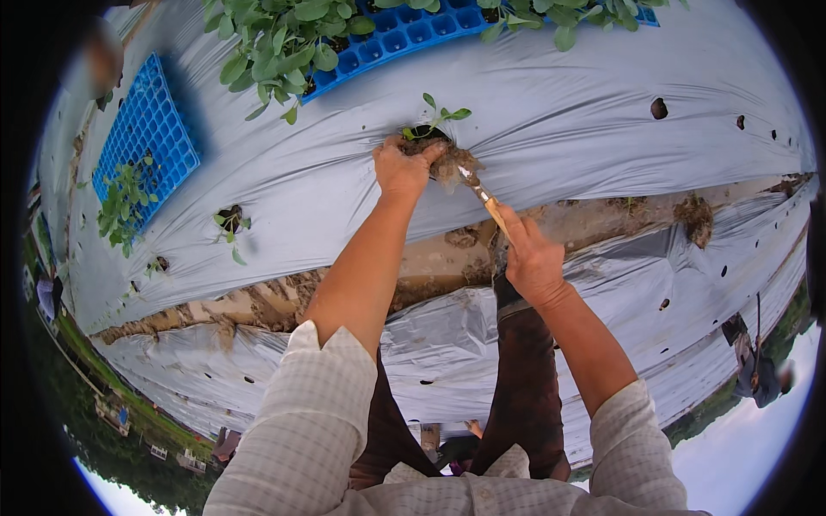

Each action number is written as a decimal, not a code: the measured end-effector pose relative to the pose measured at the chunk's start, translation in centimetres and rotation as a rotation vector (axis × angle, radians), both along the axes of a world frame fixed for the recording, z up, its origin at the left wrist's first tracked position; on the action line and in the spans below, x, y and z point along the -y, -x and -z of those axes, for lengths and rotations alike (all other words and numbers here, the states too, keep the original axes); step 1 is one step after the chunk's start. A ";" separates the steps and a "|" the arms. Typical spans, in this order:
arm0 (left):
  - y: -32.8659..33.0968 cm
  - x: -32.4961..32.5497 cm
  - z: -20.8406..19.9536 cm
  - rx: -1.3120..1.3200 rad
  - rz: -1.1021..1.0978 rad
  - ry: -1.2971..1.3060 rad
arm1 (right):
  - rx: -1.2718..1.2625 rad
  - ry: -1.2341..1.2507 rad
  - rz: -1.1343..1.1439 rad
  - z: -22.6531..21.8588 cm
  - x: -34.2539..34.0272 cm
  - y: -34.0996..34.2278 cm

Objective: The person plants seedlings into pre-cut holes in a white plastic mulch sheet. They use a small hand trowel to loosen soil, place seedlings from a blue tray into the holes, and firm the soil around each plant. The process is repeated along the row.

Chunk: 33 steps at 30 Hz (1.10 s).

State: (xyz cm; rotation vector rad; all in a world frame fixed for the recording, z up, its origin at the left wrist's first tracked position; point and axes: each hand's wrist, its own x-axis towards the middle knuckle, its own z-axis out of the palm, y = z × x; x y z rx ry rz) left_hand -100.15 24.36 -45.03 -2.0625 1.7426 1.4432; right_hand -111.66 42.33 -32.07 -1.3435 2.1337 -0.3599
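A small green seedling (437, 115) stands in a planting hole in the silver plastic mulch (551, 129). At the near side of that hole, my left hand (403, 168) presses into the soil, thumb and forefinger apart; some fingertips are hidden by soil. Wet brown soil (454, 162) lies heaped on the sheet beside the thumb. My right hand (533, 258) grips a small hand trowel (490, 204) by its wooden handle. The trowel's metal end touches the heaped soil, and its tip is hidden there.
A blue seedling tray (404, 39) full of leafy plants lies beyond my hands. Another tray (153, 120), mostly empty, lies left. A muddy furrow (430, 262) runs between the covered beds. One more seedling (231, 222) sits left; another person (757, 374) is far right.
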 end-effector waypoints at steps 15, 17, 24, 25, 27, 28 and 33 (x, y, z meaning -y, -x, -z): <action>-0.3 0.5 2.1 0.120 0.038 0.182 | 0.086 0.029 0.076 -1.8 -1.5 0.1; -0.9 0.9 2.1 0.129 0.040 0.217 | 0.161 -0.020 0.124 -3.7 -1.9 -0.6; -1.3 1.2 1.2 0.082 0.154 0.239 | 0.503 -0.115 0.558 -5.6 -3.3 -3.8; -1.3 1.3 0.7 0.096 0.254 0.311 | 0.511 -0.096 0.600 -5.4 -3.0 -3.9; -1.0 1.7 -0.6 0.089 0.424 0.347 | 0.553 -0.064 0.666 -5.0 -2.3 -4.0; -1.0 2.2 -1.2 0.071 0.493 0.310 | 0.589 -0.052 0.691 -4.7 -1.9 -4.1; 0.8 4.3 -3.1 0.229 0.961 0.163 | 0.621 -0.003 0.628 -3.7 -0.3 -4.3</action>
